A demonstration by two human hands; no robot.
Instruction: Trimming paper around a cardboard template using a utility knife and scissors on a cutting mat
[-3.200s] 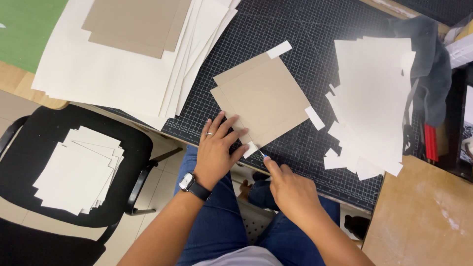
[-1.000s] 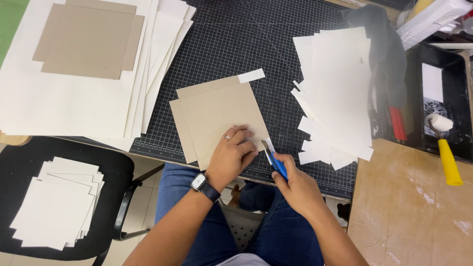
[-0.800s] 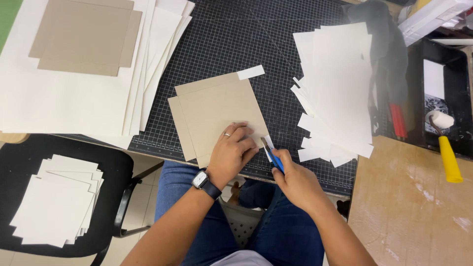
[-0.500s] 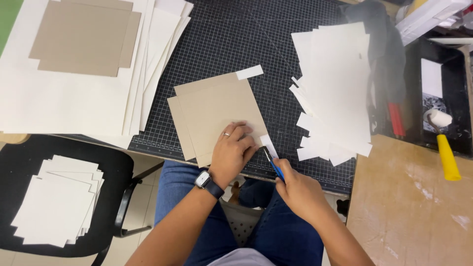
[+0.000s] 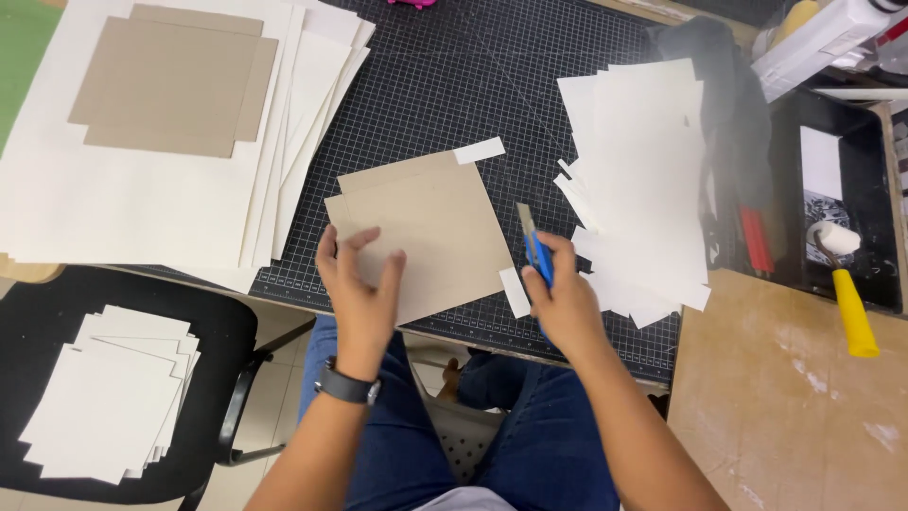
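1. Cardboard square lies on the black gridded cutting mat, directly under and beyond the left hand; white paper tabs stick out at its far corner and its near right corner.
2. The left hand rests on the square's near left part, fingers spread apart and lightly arched, clamped on nothing.
3. The right hand is closed around a blue utility knife, its blade pointing away from the body, just right of the square's edge.
4. Judging by the layout, trimming of this piece looks well along: only small tabs show at two corners, and the other corners I cannot tell.
5. Right of the knife hand sits a loose stack of white sheets; far left of the left hand lie large cream sheets with another cardboard piece on top, which may be waiting.
6. Below the left forearm, a chair holds a pile of white squares, possibly finished ones.
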